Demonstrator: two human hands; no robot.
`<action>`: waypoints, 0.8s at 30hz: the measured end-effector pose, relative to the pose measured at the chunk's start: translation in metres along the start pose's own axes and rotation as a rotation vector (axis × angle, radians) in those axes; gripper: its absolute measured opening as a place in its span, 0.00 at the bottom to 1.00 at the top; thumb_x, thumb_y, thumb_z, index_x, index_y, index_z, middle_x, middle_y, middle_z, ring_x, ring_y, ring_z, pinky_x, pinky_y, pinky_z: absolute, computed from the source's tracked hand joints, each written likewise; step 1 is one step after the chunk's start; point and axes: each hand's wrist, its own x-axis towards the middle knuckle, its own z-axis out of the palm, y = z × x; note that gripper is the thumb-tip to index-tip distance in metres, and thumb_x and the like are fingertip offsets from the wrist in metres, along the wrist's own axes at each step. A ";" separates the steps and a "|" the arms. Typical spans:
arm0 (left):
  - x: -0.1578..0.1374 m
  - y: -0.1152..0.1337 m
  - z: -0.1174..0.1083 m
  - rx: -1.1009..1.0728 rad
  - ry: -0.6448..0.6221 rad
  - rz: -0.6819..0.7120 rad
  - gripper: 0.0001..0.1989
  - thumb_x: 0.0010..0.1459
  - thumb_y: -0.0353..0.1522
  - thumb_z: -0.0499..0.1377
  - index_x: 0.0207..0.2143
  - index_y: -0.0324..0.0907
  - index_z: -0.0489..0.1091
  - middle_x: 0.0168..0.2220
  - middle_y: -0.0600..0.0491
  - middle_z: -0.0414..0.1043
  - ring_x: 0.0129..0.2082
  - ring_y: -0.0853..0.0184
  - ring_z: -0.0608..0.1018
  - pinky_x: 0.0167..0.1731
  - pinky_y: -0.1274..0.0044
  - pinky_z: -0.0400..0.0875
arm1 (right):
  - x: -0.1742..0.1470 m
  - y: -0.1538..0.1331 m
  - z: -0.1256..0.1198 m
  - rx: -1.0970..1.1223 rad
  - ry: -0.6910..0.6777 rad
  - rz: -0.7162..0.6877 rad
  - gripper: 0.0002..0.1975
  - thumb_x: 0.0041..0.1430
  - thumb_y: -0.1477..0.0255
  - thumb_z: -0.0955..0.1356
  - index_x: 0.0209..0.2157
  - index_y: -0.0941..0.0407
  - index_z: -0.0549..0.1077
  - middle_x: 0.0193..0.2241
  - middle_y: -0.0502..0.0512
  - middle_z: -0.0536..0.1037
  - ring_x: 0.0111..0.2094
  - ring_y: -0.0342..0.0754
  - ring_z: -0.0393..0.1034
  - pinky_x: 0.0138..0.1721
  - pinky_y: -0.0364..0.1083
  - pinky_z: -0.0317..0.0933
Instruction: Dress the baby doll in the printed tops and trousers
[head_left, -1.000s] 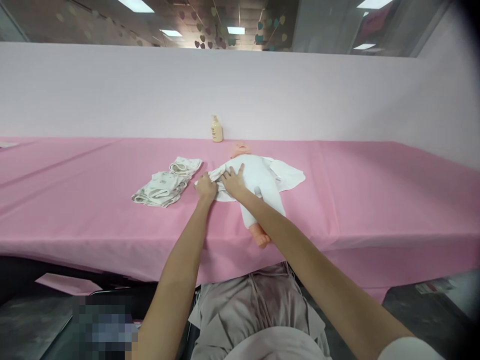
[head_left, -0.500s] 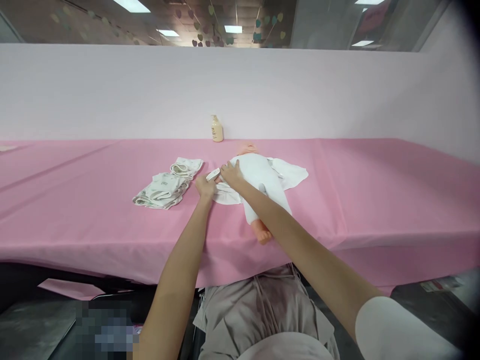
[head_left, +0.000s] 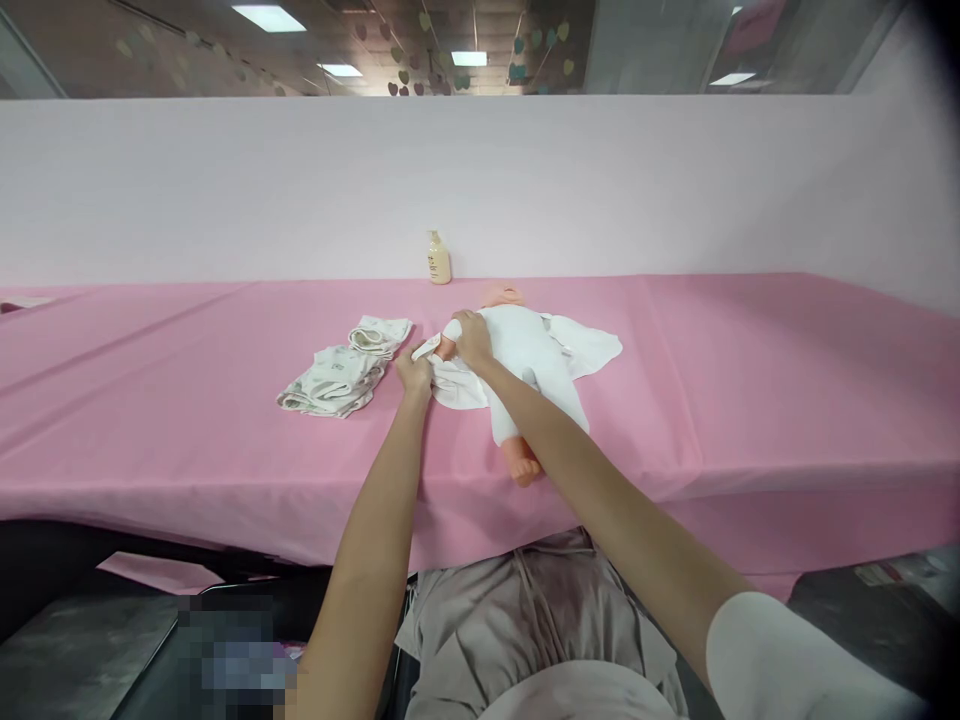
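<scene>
A baby doll (head_left: 521, 345) in white clothing lies on its back, its head away from me and a bare foot toward me. A white garment (head_left: 459, 388) is spread beneath it, one part showing on each side. My left hand (head_left: 414, 370) is closed on a white edge of cloth, seemingly the garment's sleeve end, just beside the doll's small hand (head_left: 445, 348). My right hand (head_left: 472, 342) is wrapped around the doll's arm on that same side; its fingertips are partly hidden. My right forearm crosses over the doll's legs.
Left of my hands lie folded patterned cloths (head_left: 334, 382), one a smaller rolled piece (head_left: 379, 335). A pump bottle (head_left: 439, 260) stands at the back against the white wall (head_left: 300, 190). A pink cloth (head_left: 750, 400) covers the table, whose front edge is near my lap.
My right hand has slid from near the doll's hand up its arm, and the doll's small hand now shows. My left hand still grips the white cloth edge.
</scene>
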 end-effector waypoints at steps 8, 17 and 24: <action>-0.005 0.003 -0.006 0.109 0.004 0.033 0.25 0.44 0.21 0.49 0.45 0.33 0.72 0.42 0.45 0.75 0.42 0.61 0.76 0.45 0.73 0.69 | 0.012 0.002 -0.006 -0.067 0.022 0.244 0.30 0.55 0.82 0.51 0.60 0.62 0.56 0.57 0.59 0.65 0.57 0.48 0.58 0.56 0.45 0.52; -0.037 0.027 -0.001 0.858 -0.089 0.404 0.19 0.55 0.31 0.53 0.49 0.32 0.68 0.50 0.34 0.67 0.53 0.46 0.65 0.51 0.59 0.55 | 0.001 -0.011 0.002 -0.044 -0.164 -0.013 0.26 0.53 0.76 0.62 0.55 0.62 0.64 0.53 0.64 0.69 0.54 0.56 0.60 0.56 0.52 0.53; -0.041 0.030 0.003 0.703 -0.034 0.474 0.16 0.57 0.33 0.53 0.47 0.39 0.69 0.46 0.41 0.69 0.50 0.50 0.67 0.50 0.61 0.55 | 0.028 0.026 -0.038 0.026 -0.117 0.181 0.23 0.56 0.75 0.59 0.53 0.60 0.67 0.50 0.62 0.72 0.50 0.52 0.67 0.51 0.48 0.60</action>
